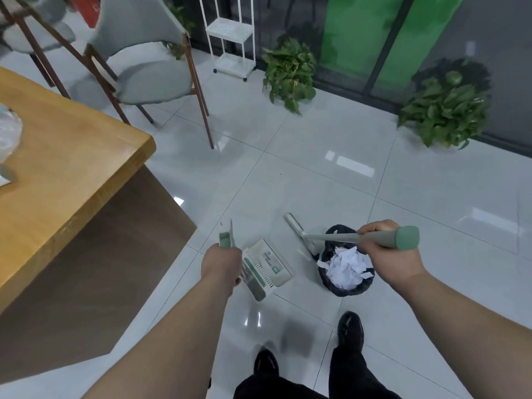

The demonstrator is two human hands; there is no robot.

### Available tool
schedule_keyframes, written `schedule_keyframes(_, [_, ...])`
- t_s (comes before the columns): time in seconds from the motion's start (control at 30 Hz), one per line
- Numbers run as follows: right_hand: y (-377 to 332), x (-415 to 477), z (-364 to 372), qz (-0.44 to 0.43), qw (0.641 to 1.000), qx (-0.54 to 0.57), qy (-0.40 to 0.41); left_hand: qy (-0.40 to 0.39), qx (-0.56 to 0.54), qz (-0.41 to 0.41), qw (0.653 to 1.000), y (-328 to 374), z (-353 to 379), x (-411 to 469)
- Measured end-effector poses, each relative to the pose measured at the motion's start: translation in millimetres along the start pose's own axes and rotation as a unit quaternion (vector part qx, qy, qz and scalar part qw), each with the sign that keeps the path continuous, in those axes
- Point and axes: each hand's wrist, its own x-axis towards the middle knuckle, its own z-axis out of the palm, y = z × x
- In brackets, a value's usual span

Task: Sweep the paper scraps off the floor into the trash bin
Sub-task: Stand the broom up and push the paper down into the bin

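Two black shoes (349,326) stand at the bottom of the frame on the pale tiled floor (316,174). Just above them we hold both arms out.

Our left hand (221,263), lower centre, is clenched round the green handle of the dustpan (269,266). Its pale pan hangs tilted just left of the bin (349,292); we cannot tell whether the pan touches the floor. Our right hand (385,249), right of centre, grips the broom (331,237) near its green end cap. The shaft runs left across the top of the bin to the broom head, which sits low by the floor just beyond the bin's upper-left rim.

The bin, lined with a black bag, stands between our two hands. The white scraps (345,266) lie heaped inside it, a few draped over the rim.

A wooden table (57,174) fills the left of the frame. Beyond it, upper left, stand grey chairs (149,73) with brown legs. A white rack (230,33) on wheels is at top centre, and two leafy plants (289,70) sit along the dark wall at upper right.
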Motion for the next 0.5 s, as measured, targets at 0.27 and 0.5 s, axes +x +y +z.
schedule_keyframes(0.27, [-24, -32, -1, 0.11, 0.973, 0.19, 0.067, 0.006, 0.003, -0.004, 1.0, -1, 3, 4])
schedule_keyframes(0.5, [-61, -58, -26, 0.022, 0.988, 0.151, 0.015, -0.011, -0.015, -0.019, 1.0, -11, -15, -8])
